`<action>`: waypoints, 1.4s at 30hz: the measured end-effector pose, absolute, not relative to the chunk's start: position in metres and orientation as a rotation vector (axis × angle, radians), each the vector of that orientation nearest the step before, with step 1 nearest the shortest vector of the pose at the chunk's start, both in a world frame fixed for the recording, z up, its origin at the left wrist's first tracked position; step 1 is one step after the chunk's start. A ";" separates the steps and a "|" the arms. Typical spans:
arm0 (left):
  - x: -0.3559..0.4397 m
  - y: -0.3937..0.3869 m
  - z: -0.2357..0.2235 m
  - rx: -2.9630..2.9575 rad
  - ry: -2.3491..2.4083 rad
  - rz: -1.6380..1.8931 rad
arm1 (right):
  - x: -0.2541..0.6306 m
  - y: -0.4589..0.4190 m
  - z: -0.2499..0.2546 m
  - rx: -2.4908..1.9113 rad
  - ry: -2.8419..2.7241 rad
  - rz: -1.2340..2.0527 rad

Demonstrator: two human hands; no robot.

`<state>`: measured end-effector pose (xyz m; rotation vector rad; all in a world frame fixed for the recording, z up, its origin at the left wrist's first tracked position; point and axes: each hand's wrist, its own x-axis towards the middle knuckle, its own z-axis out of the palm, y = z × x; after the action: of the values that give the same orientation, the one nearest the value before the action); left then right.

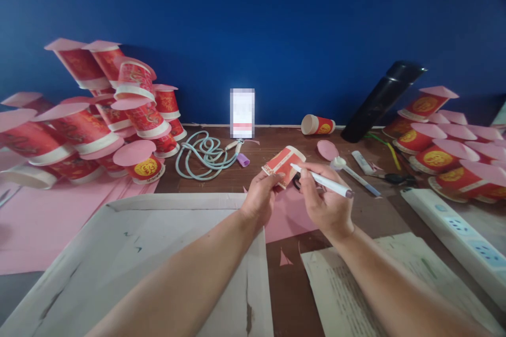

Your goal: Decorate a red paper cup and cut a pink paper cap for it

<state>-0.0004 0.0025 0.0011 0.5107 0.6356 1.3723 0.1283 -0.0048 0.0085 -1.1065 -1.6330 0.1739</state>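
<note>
The left hand [261,196] is pinching a red paper cup [283,162] between thumb and fingers, and the cup is tilting above the middle of the brown tabletop [290,295]. The right hand [330,208] is gripping a white marker pen [331,184], which is pointing at the cup's side; whether its tip is touching, I cannot tell.

Below the hands, a pink paper sheet [286,221] is lying on the table. To the near left, a white shallow tray [177,201] is sitting under the left forearm; to the near right, printed papers [336,289] are lying partly under the right forearm, with a white power strip [454,237] running beyond them. At far left, red cups [75,124] with pink paper pieces are standing in a tall pile; more capped cups [432,158] are clustering at far right. Near these, a black bottle [381,102] is leaning against the blue wall [276,26].
</note>
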 end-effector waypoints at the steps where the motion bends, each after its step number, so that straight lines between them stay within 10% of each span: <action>1: 0.000 0.003 0.001 0.507 0.636 1.371 | 0.128 -0.005 0.009 -1.105 -1.632 0.172; 42: 0.000 0.001 0.004 0.485 0.647 1.364 | 0.126 -0.008 0.015 -1.063 -1.690 0.133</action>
<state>0.0004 0.0008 0.0042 0.4847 0.6473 1.3643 0.1261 -0.0079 0.0145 -1.0626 -1.6900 0.1327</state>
